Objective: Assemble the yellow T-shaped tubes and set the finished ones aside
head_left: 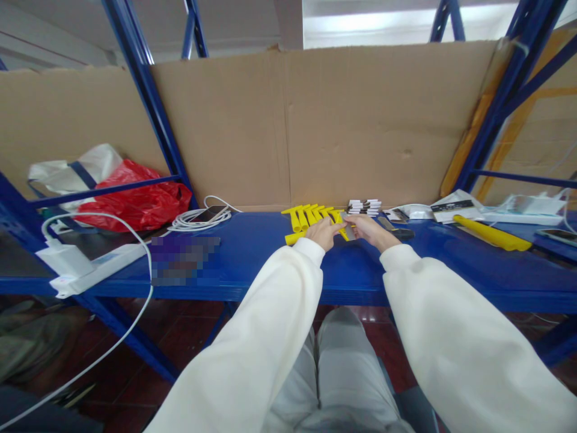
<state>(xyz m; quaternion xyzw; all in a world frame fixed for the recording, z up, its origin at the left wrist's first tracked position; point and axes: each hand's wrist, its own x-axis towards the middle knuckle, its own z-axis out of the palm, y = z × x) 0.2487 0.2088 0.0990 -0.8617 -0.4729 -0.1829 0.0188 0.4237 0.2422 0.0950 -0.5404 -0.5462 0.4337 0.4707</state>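
My left hand [321, 233] and my right hand [370, 230] meet over the far part of the blue table. Their fingertips pinch a small grey flat piece [350, 233] with a yellow part beside it; whether the two are joined I cannot tell. Close to my left hand lies a row of yellow T-shaped tools [296, 219] with round handles. One more yellow handle [294, 239] pokes out under that hand. Behind my right hand is a stack of small white-and-black packs [363, 207]. A dark cutter-like tool [399, 231] rests just right of my right hand.
A yellow rolled sheet [491, 233] and white packets [457, 207] lie on the right. Leftward are a coiled white cable [193, 221], a red plastic bag [135, 195] and a power strip [101, 270] with a charger. Cardboard [351, 120] stands along the back between blue posts [153, 114].
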